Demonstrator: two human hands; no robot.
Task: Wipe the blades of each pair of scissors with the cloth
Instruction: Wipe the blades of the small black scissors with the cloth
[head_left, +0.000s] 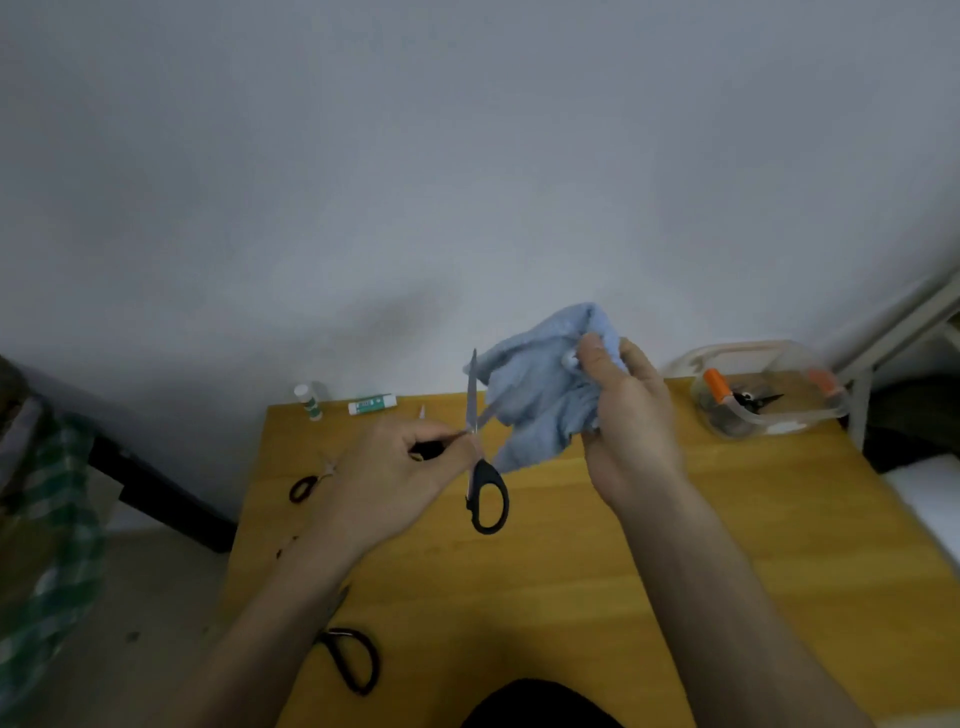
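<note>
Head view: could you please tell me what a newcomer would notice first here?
Most striking are the two hands raised over the yellow table: the left hand grips black-handled scissors with the blades up and parted, and the right hand holds a crumpled blue cloth just beside them. Next come the clear tub at the table's far right corner and two more pairs of scissors lying on the left side.

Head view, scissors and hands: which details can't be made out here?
- Scissors in the left hand: one handle loop is hidden inside the curled fingers.
- Second scissors: blades covered by the left forearm.
- Small scissors: blades behind the left hand.
- Cloth: the part gripped is behind the right hand.
- Clear box: contents too blurred to name.
- Glue stick: label too small to read.
</note>
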